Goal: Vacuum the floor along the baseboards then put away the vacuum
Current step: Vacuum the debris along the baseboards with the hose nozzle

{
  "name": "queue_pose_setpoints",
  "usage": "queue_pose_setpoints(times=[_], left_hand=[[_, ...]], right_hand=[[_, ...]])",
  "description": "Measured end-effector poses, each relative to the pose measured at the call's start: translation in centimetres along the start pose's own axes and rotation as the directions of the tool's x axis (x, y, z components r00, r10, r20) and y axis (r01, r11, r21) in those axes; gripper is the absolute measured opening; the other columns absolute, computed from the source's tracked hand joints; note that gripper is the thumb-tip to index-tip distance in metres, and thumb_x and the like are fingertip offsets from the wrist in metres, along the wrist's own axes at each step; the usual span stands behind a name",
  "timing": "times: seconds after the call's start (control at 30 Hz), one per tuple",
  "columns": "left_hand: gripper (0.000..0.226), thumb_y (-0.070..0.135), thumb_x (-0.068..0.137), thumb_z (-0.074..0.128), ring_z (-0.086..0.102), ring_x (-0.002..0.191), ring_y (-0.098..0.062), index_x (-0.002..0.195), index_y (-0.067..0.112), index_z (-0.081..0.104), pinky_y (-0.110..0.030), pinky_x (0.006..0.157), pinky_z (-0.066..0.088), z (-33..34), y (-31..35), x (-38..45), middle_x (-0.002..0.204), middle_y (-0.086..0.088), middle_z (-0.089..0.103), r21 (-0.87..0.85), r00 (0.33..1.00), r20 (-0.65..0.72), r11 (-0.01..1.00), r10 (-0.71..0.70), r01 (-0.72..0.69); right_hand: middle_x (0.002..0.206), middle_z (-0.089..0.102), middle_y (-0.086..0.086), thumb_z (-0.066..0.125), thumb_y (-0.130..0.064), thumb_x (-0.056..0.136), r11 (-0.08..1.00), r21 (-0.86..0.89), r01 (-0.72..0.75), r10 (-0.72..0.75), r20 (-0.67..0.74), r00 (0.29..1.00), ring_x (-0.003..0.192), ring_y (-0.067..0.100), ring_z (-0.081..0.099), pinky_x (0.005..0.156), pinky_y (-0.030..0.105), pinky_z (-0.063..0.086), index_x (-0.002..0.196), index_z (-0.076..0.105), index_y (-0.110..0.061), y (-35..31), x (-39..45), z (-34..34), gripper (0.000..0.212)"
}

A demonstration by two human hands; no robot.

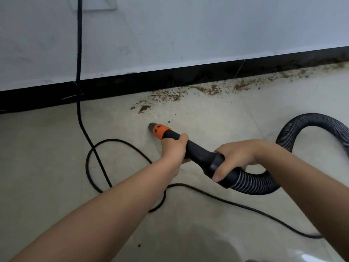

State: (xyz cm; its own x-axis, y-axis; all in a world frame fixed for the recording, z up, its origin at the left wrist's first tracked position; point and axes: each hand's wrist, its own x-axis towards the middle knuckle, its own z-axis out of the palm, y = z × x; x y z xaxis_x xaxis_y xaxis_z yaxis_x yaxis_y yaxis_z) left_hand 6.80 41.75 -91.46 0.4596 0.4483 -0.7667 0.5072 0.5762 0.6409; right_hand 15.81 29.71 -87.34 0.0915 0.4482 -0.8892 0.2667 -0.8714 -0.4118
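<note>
Head view: vacuum nozzle (159,130) points up-left toward the baseboard (170,80), long axis diagonal; left hand (174,148) grips its black tube; right hand (234,157) grips the hose cuff (217,163).

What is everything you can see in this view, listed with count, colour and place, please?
vacuum nozzle: one, black with an orange collar, low over the floor short of the debris.
vacuum hose: one, black ribbed, looping at right.
debris: scattered brown crumbs, along the baseboard from centre to right.
baseboard: one, black, at the foot of the wall.
wall: white, across the top.
power cord: one, black, down the wall and looping over the floor.
floor: pale tile.
left hand: grips the nozzle behind the collar.
right hand: grips the hose cuff.
</note>
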Motion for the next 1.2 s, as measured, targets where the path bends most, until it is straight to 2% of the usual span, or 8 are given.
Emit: queue_pose_setpoints(times=[0.17, 0.3, 0.47, 0.57, 0.7, 0.8, 0.97, 1.2], left_hand=[[0.049, 0.023, 0.094, 0.050, 0.057, 0.078, -0.018, 0.134, 0.003, 0.029, -0.025, 0.049, 0.051, 2.2, -0.8, -0.5, 0.122, -0.014, 0.051, 0.002, 0.992, 0.115, 0.999, -0.054, 0.054], [0.048, 0.022, 0.094, 0.049, 0.055, 0.093, -0.023, 0.133, 0.003, 0.029, -0.026, 0.052, 0.051, 3.3, -0.4, -0.2, 0.118, -0.013, 0.051, 0.038, 0.988, 0.149, 0.999, -0.028, 0.022], [0.048, 0.023, 0.094, 0.048, 0.057, 0.085, -0.021, 0.134, 0.005, 0.026, -0.032, 0.068, 0.052, 3.9, -0.1, 0.2, 0.116, -0.010, 0.049, 0.039, 0.986, 0.165, 0.999, -0.034, 0.028], [0.050, 0.024, 0.094, 0.048, 0.057, 0.080, -0.018, 0.135, 0.005, 0.027, -0.029, 0.061, 0.053, 4.3, -0.8, 0.0, 0.118, -0.011, 0.051, 0.024, 0.980, 0.187, 0.998, -0.063, 0.060], [0.044, 0.022, 0.095, 0.047, 0.054, 0.072, -0.014, 0.132, 0.004, 0.033, -0.027, 0.056, 0.052, 5.0, -1.3, -0.5, 0.094, -0.004, 0.051, -0.008, 0.969, 0.222, 0.994, -0.108, 0.113], [0.041, 0.022, 0.095, 0.046, 0.057, 0.084, -0.019, 0.130, 0.003, 0.035, -0.031, 0.061, 0.052, 4.9, -0.3, 0.1, 0.109, -0.010, 0.053, 0.024, 0.972, 0.222, 0.997, -0.073, 0.070], [0.030, 0.022, 0.096, 0.044, 0.053, 0.101, -0.028, 0.120, 0.005, 0.036, -0.036, 0.067, 0.050, 3.9, 1.7, 2.0, 0.126, -0.017, 0.049, 0.041, 0.989, 0.147, 0.999, -0.013, 0.007], [0.046, 0.022, 0.094, 0.045, 0.053, 0.096, -0.028, 0.134, 0.003, 0.032, -0.036, 0.065, 0.050, 1.0, 1.8, 2.9, 0.116, -0.015, 0.051, 0.003, 0.999, -0.043, 1.000, 0.008, -0.008]], right_hand=[[0.085, 0.069, -0.001, 0.080, -0.027, 0.059, 0.994, -0.068, -0.080, 0.084, 0.066, 0.994, 0.077, 0.013, 0.068, 0.064, 0.029, 0.056, 0.094, 0.061, -0.018, 1.6, -1.8, -0.8, 0.040], [0.083, 0.068, -0.001, 0.081, -0.027, 0.065, 0.994, -0.055, -0.093, 0.094, 0.017, 0.995, 0.078, 0.014, 0.068, 0.061, 0.027, 0.055, 0.091, 0.061, -0.019, 2.5, -1.9, -1.1, 0.034], [0.088, 0.068, 0.001, 0.076, -0.023, 0.075, 0.991, -0.070, -0.115, 0.114, -0.012, 0.993, 0.087, 0.019, 0.068, 0.063, 0.028, 0.055, 0.093, 0.060, -0.017, 2.8, -1.5, -1.4, 0.025], [0.085, 0.069, 0.001, 0.080, -0.026, 0.061, 0.986, -0.074, -0.150, 0.154, 0.064, 0.986, 0.076, 0.015, 0.069, 0.058, 0.026, 0.055, 0.094, 0.061, -0.016, 2.6, -2.6, -2.0, 0.039], [0.072, 0.069, -0.001, 0.072, -0.026, 0.055, 0.983, -0.059, -0.174, 0.180, 0.132, 0.975, 0.063, 0.011, 0.068, 0.052, 0.024, 0.054, 0.088, 0.061, -0.015, 2.7, -4.0, -2.6, 0.036], [0.078, 0.069, 0.001, 0.078, -0.022, 0.069, 0.985, -0.032, -0.168, 0.170, 0.046, 0.984, 0.073, 0.016, 0.068, 0.056, 0.027, 0.056, 0.089, 0.061, -0.014, 2.5, -3.3, -2.3, 0.028], [0.093, 0.069, 0.008, 0.074, -0.027, 0.073, 0.995, -0.030, -0.096, 0.091, -0.127, 0.988, 0.091, 0.026, 0.069, 0.072, 0.034, 0.058, 0.102, 0.062, -0.008, 1.5, 0.0, -1.7, 0.036], [0.089, 0.066, 0.007, 0.072, -0.021, 0.077, 1.000, -0.019, 0.021, -0.022, -0.073, 0.997, 0.089, 0.026, 0.067, 0.076, 0.037, 0.056, 0.094, 0.060, -0.011, -0.8, 2.1, -1.7, 0.023]])
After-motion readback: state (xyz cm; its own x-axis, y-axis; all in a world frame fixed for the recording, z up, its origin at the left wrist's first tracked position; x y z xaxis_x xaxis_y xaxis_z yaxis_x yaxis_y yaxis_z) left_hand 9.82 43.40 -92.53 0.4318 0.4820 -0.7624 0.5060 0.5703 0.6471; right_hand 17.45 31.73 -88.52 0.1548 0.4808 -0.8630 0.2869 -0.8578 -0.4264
